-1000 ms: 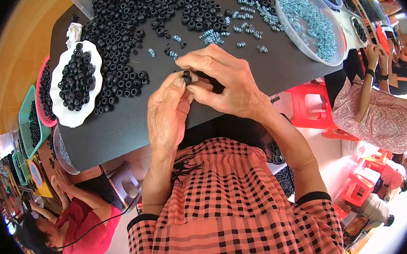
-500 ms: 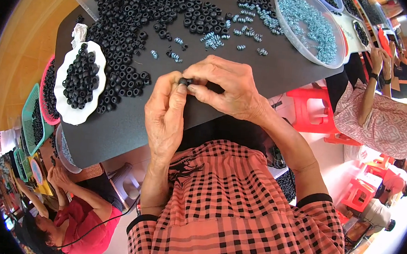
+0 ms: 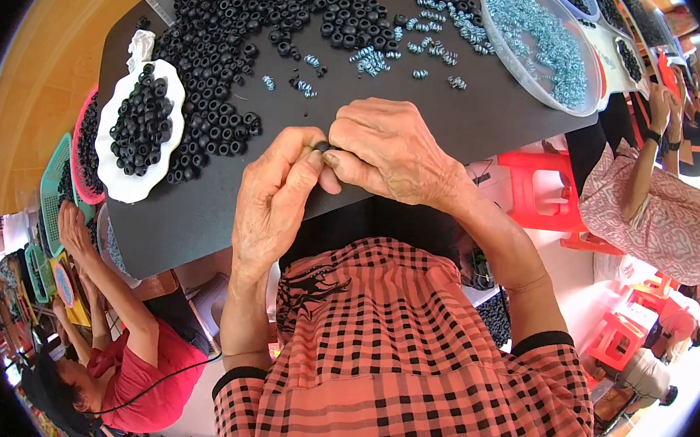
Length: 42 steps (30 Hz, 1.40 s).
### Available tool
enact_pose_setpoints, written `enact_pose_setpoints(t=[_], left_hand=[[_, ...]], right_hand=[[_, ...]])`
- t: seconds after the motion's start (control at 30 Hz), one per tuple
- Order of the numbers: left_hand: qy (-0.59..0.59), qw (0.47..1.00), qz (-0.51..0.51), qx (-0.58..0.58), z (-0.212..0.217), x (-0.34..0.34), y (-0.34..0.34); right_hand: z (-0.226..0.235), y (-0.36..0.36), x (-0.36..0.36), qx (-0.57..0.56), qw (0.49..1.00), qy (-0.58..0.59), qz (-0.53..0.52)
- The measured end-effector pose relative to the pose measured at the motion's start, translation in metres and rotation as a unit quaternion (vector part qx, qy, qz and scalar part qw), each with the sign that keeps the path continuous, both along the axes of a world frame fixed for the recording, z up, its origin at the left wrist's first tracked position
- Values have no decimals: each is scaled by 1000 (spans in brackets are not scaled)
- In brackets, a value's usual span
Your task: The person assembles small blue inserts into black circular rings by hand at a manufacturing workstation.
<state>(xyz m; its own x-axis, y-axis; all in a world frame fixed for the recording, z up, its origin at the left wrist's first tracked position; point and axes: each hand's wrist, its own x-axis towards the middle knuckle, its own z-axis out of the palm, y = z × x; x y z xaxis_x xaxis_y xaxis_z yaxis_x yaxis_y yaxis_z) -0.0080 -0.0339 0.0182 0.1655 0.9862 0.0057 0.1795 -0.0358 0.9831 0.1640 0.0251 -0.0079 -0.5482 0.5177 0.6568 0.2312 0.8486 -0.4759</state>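
Observation:
A small round black plastic piece point(image 3: 321, 146) is pinched between my two hands above the near edge of the dark table. My left hand point(image 3: 272, 200) grips it between thumb and index finger. From the other side, my right hand point(image 3: 392, 154) is closed, its fingers curled and its thumb pressed against the same piece. Most of the piece is covered by fingertips, so I cannot tell whether a spring sits in it. Just beyond my hands lie a few loose small metal springs point(image 3: 307, 89). A big pile of hollow black pieces point(image 3: 214, 60) spreads over the table behind them.
A white scalloped dish point(image 3: 170, 151) of black pieces stands at the left. At the far right is a clear round tub point(image 3: 533, 91) of springs. A co-worker in red point(image 3: 144, 375) sits at lower left; red stools point(image 3: 533, 188) stand at the right.
My left hand has shifted slightly left, and my right fingers have curled tighter over the black piece, hiding more of it. The lower-left co-worker's hand has moved up toward the green basket.

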Motion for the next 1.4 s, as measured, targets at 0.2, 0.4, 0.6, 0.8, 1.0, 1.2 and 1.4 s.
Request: enact_pose_setpoints(t=[0.2, 0.4, 0.6, 0.8, 1.0, 1.2, 1.4], left_hand=[[5, 998, 31, 61, -3, 14, -3], [94, 976, 94, 171, -8, 33, -7], [139, 950, 126, 249, -19, 42, -4], [5, 989, 103, 103, -10, 33, -4], [-299, 948, 113, -10, -12, 21, 3], [-394, 916, 41, -68, -19, 18, 5], [-407, 909, -13, -87, -23, 16, 8]], right_hand=[[0, -1, 1, -14, 999, -6, -29], [1, -2, 5, -98, 994, 38, -17], [3, 2, 8, -134, 988, 81, 7], [1, 2, 7, -201, 979, 40, 8], [10, -2, 5, -152, 981, 97, -69], [2, -3, -6, -11, 992, 88, -92], [-3, -2, -3, 32, 995, 57, -72]])
